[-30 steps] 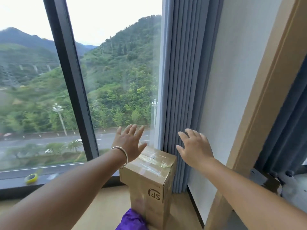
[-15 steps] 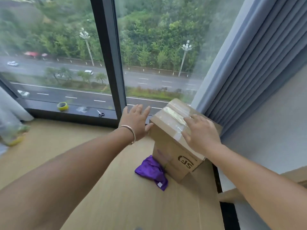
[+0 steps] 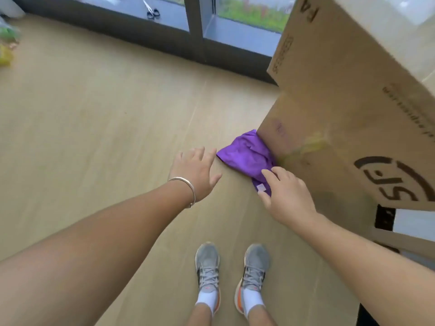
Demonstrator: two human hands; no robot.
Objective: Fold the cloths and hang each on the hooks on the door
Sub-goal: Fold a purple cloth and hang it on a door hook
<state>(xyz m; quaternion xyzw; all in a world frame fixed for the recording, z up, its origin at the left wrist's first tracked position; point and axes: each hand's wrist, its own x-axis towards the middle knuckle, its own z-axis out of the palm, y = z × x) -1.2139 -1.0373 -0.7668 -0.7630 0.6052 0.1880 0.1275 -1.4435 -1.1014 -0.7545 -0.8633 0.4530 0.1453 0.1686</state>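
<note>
Both hands have come down from the tall brown cardboard box (image 3: 348, 109) to the crumpled purple cloth (image 3: 247, 156) lying on the floor against it. Right hand (image 3: 286, 196) touches the cloth, fingers relaxed; left hand (image 3: 196, 171) is released. Pulling may tip the box.

Right of my right grip (image 3: 286, 196), the cardboard box (image 3: 348, 109) carries a big black "SF" logo (image 3: 395, 182), seen rotated. Up near its top edge I read "FA" (image 3: 312, 11). The other print lines are too blurred to read.
</note>
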